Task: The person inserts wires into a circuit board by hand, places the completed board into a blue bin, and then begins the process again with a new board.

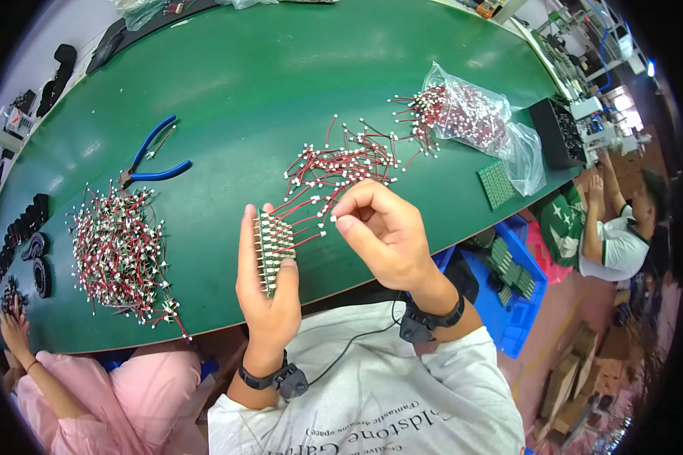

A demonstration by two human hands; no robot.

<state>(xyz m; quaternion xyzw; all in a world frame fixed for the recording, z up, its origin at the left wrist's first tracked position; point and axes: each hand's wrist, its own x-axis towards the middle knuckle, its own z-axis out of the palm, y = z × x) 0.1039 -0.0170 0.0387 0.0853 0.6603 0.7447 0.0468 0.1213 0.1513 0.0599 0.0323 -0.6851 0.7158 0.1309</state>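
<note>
My left hand (269, 315) is closed around the edges of a green circuit board panel (267, 254), held upright above the table, with rows of small white connectors on it. Several short red wires with white plugs stick out from the panel toward the right. Thumb and forefinger of my right hand (387, 239) pinch a small white plug (334, 219) just right of those wires; whether its wire joins the panel I cannot make out. Just beyond both hands lies a loose heap of red wires (341, 163) with white plugs at their ends.
Left on the green table (228, 98) are blue-handled cutters (162, 176) and a pile of small wired boards (118, 250). A clear bag of wires (474, 114), another green panel (496, 186) and a black box (558, 133) stand right. Blue bin (535, 296) below; people sit either side.
</note>
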